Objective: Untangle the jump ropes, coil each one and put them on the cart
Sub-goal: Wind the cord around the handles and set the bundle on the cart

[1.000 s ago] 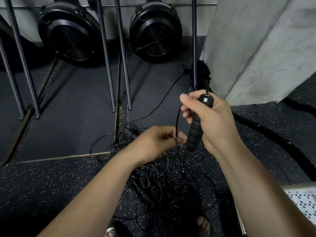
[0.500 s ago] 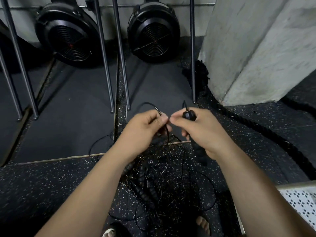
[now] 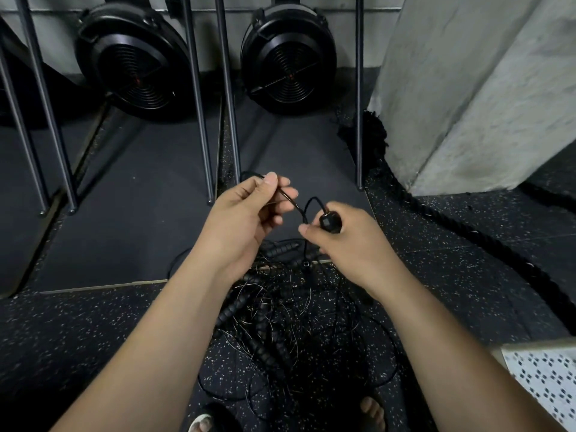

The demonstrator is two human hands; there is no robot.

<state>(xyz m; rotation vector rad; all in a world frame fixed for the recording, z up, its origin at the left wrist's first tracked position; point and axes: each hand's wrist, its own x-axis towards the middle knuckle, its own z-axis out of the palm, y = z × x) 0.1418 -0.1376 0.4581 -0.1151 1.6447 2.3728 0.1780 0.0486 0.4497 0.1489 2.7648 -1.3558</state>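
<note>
Above a speckled rubber floor (image 3: 78, 332), a thin cord (image 3: 291, 202) is pinched by the left hand (image 3: 246, 219) and a handle (image 3: 330, 222) gripped by the right hand (image 3: 349, 241), directly over the tangled jump ropes (image 3: 280, 322).

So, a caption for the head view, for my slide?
Left hand pinches a thin cord, right hand holds a jump-rope handle above tangled jump ropes on speckled floor.

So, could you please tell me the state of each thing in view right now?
left hand, pinches the cable.
right hand, grips the jump rope handle, cap end up.
cable, bends in a short loop between the hands.
jump rope pile, tangled on the floor.
cart, only a corner shows, no rope there.
</note>
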